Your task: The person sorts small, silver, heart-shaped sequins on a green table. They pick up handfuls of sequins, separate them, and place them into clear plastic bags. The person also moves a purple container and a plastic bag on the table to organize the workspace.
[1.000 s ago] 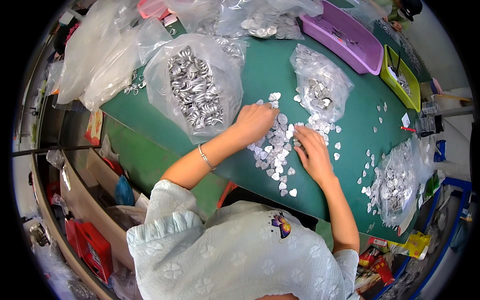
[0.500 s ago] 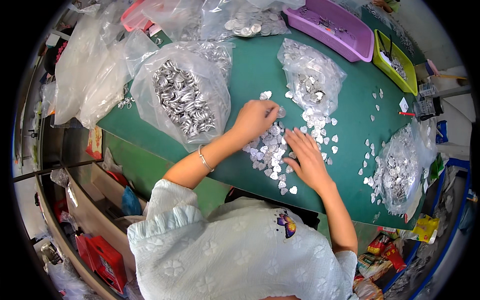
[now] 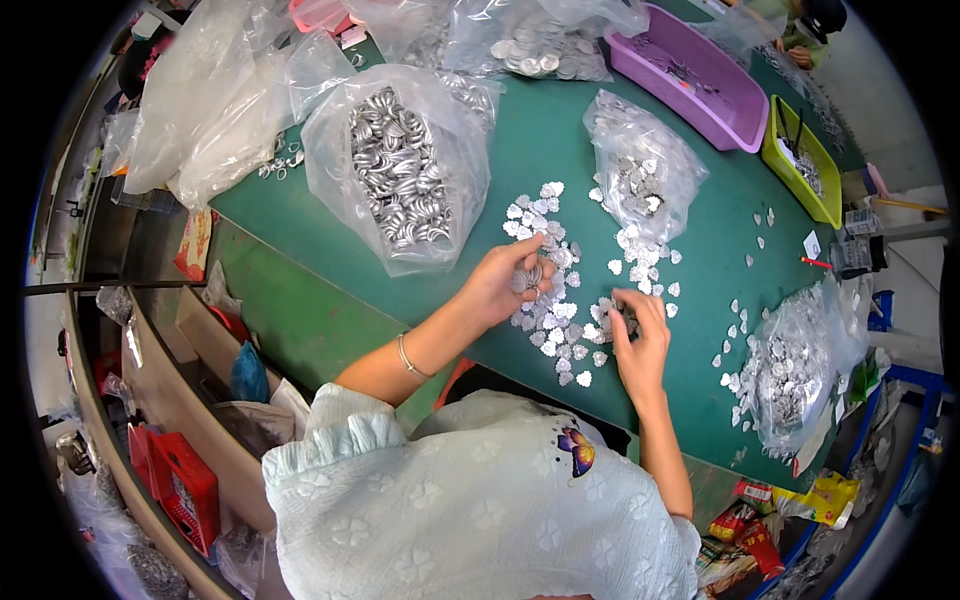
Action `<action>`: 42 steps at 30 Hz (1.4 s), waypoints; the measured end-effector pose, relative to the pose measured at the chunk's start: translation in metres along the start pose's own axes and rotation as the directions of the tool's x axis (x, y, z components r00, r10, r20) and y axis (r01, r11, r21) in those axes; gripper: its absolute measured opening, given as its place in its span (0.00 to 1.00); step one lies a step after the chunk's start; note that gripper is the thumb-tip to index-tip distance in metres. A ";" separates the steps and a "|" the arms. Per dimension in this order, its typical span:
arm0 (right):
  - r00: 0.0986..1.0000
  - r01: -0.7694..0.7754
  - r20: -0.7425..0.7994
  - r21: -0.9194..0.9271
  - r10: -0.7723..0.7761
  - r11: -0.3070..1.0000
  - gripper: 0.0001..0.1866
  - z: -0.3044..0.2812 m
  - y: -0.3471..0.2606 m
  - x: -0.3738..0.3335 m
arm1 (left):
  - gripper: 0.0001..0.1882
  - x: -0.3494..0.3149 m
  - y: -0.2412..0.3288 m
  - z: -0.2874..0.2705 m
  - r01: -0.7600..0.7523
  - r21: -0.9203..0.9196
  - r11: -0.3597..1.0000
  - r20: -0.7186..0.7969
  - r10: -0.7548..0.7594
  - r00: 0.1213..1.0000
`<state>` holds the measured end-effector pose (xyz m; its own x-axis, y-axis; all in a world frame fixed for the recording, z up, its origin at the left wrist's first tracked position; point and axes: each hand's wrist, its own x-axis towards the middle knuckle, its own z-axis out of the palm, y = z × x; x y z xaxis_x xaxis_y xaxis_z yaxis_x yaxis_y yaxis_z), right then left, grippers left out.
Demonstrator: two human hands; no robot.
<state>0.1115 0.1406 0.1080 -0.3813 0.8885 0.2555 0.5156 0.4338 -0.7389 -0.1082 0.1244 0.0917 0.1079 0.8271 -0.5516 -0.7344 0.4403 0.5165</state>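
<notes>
My left hand [image 3: 500, 283] is turned partly palm up over the table, its fingers curled around several silver metal pieces [image 3: 527, 280]. Beside it spreads a loose pile of small silver leaf-shaped pieces [image 3: 553, 320]. At the pile's right edge, my right hand [image 3: 643, 340] has its fingers bent round a small cluster of silver pieces, partly hidden under them. Just beyond my hands, a clear plastic bag [image 3: 645, 165] spills more leaf-shaped pieces onto the green tabletop [image 3: 540, 125].
Left of my hands stands an open bag of curved silver pieces [image 3: 400, 180]. A purple basket [image 3: 690, 75] and a lime-green basket [image 3: 803, 160] are at the far right. Another filled bag [image 3: 790, 370] lies near the right edge. A person [image 3: 800, 40] sits beyond.
My left hand has turned up, showing silver pieces in it. My right hand, flat on the pile before, has moved right and curled its fingers. The whole view has shifted slightly.
</notes>
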 end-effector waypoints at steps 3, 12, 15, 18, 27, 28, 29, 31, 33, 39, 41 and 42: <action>1.000 -0.027 -0.005 -0.066 0.027 0.997 0.10 0.025 -0.003 0.025 | 0.16 -0.003 -0.010 -0.004 -0.169 0.178 0.969 0.011 0.170 0.985; 0.992 -0.086 0.070 -0.260 0.107 0.962 0.15 0.064 0.001 0.049 | 0.10 -0.013 -0.012 -0.004 -0.217 0.449 0.867 -0.051 0.267 0.962; 0.997 -0.058 0.030 -0.269 0.068 0.961 0.16 0.067 0.000 0.044 | 0.12 -0.008 -0.018 -0.007 -0.328 0.662 0.674 0.017 0.424 0.906; 0.989 -0.127 0.058 -0.169 0.138 0.977 0.17 0.067 0.001 0.043 | 0.15 -0.004 -0.023 -0.008 -0.402 0.890 0.213 0.196 0.618 0.762; 0.979 -0.202 0.034 0.324 0.203 0.924 0.13 0.074 0.001 0.049 | 0.17 0.003 -0.014 -0.002 -0.292 0.955 0.050 0.215 0.560 0.800; 0.990 -0.123 -0.030 0.256 0.135 0.959 0.11 0.073 0.001 0.049 | 0.16 0.004 -0.015 -0.001 -0.330 0.944 0.022 0.256 0.583 0.771; 0.990 -0.088 -0.082 0.275 0.114 0.957 0.09 0.066 -0.007 0.050 | 0.15 0.003 -0.017 -0.004 -0.352 0.935 0.030 0.262 0.608 0.749; 0.988 -0.069 -0.115 0.252 0.100 0.965 0.07 0.040 -0.013 0.047 | 0.14 0.003 -0.017 -0.005 -0.309 0.945 0.107 0.197 0.567 0.800; 0.975 -0.090 -0.174 0.257 0.138 0.962 0.07 0.006 -0.009 0.033 | 0.13 0.000 -0.014 0.001 -0.315 0.948 0.044 0.235 0.571 0.786; 0.711 -0.186 -0.698 -0.304 -0.086 0.934 0.06 -0.132 0.048 -0.041 | 0.11 0.004 -0.015 0.009 -0.357 0.934 -0.002 0.300 0.547 0.781; 0.726 -0.343 -0.655 -0.610 -0.211 0.714 0.09 -0.177 0.096 -0.073 | 0.10 0.007 -0.014 0.016 -0.369 0.929 -0.003 0.314 0.533 0.786; 0.742 -0.436 -0.646 -0.667 -0.178 0.604 0.11 -0.188 0.109 -0.084 | 0.11 0.007 -0.013 0.021 -0.349 0.937 0.002 0.297 0.523 0.799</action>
<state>0.3442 0.1414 0.1236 0.1209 0.6792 0.7239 0.9896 -0.0252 -0.1416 -0.0839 0.1319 0.0949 -0.0990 0.9948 0.0237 0.5887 0.0393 0.8074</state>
